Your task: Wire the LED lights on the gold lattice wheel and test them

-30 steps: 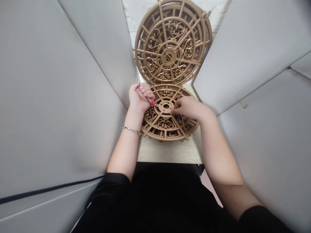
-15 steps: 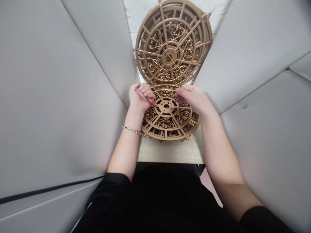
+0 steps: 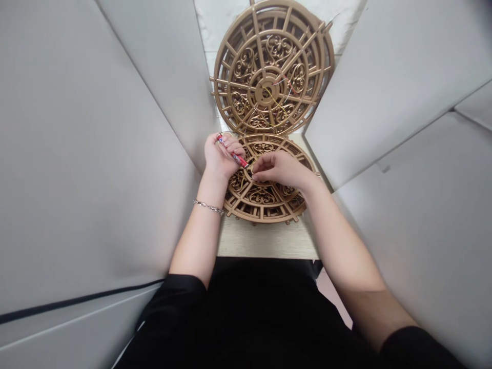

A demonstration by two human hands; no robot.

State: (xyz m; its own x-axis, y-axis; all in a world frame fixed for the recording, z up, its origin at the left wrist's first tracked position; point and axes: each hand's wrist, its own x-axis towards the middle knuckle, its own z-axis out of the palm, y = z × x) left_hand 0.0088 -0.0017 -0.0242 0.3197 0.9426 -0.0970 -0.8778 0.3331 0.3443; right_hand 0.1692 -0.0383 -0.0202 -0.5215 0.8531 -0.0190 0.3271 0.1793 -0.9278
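Note:
In the head view, my left hand (image 3: pixel 224 154) is closed around a slim red pen-like stick (image 3: pixel 232 151) with printed lettering. Its lower end points right and down, toward the centre of a bronze openwork disc (image 3: pixel 262 212). My right hand (image 3: pixel 274 170) is over that disc's hub, thumb and fingertips pinched together close to the stick's lower end. Whether anything is between those fingertips is too small to tell. The disc has rings, spokes and scrollwork, and lies on a pale wooden surface (image 3: pixel 265 241); the right hand covers part of it.
Behind, a stack of similar bronze discs (image 3: pixel 265 31) rests on white material (image 3: pixel 209 31), with a thin yellow wire (image 3: pixel 274 100) and other fine wires across it. Grey panels (image 3: pixel 146 128) close in on the left, and another grey panel (image 3: pixel 369 102) stands on the right.
My right hand has moved left and slightly down, from the disc's right side to its hub, beside the stick's lower end. My left hand has stayed in place with the stick.

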